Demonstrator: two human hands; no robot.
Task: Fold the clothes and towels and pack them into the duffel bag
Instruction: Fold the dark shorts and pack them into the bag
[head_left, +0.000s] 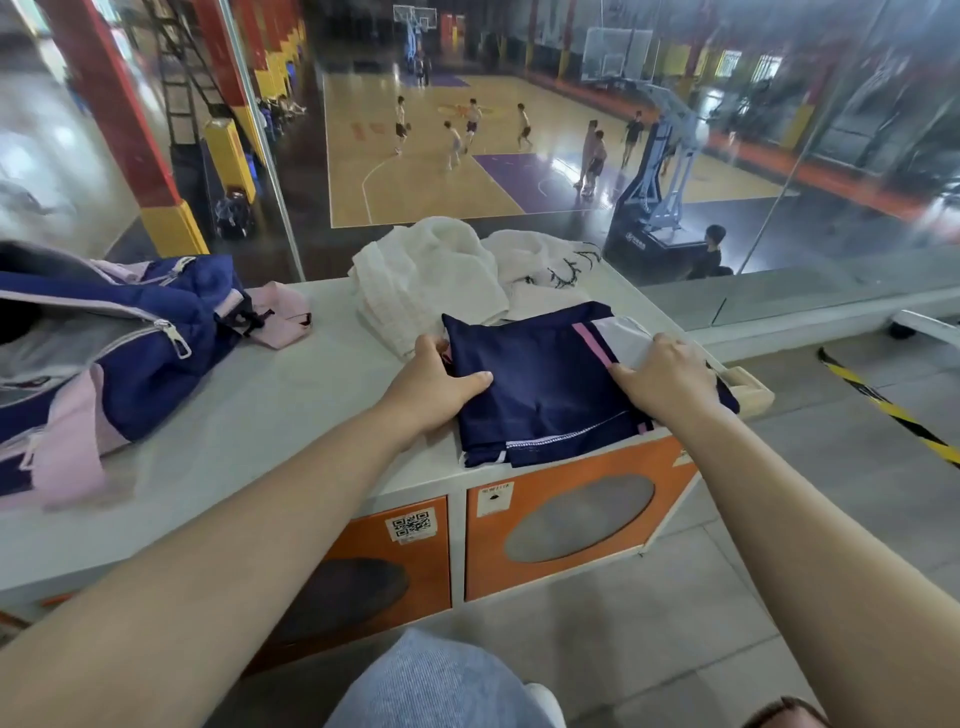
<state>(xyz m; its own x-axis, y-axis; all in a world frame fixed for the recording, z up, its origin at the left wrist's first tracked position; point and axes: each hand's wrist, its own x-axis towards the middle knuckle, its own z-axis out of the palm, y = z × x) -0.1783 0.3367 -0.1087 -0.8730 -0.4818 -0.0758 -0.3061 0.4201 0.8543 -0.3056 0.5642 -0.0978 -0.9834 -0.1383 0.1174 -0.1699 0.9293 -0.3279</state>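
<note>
- I see my left hand (434, 382) gripping the folded navy fabric garment (545, 384) at the pale grey table (270, 410) near right edge; thumb on top
- My right hand (662, 376) pinches its right side; white towels (431, 283) lie beyond; open navy-and-pink duffel bag (109, 338) sits left

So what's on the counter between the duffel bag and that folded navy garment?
Head view: bare grey counter between the duffel bag and the navy garment, apart from the left hand.

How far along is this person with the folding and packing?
Early on, it seems. Done: the navy garment already lies folded flat on the counter. In hand: the left hand and right hand grip its two sides. Left: two white towels lie crumpled behind it, and the open duffel bag shows nothing visibly packed.
</note>
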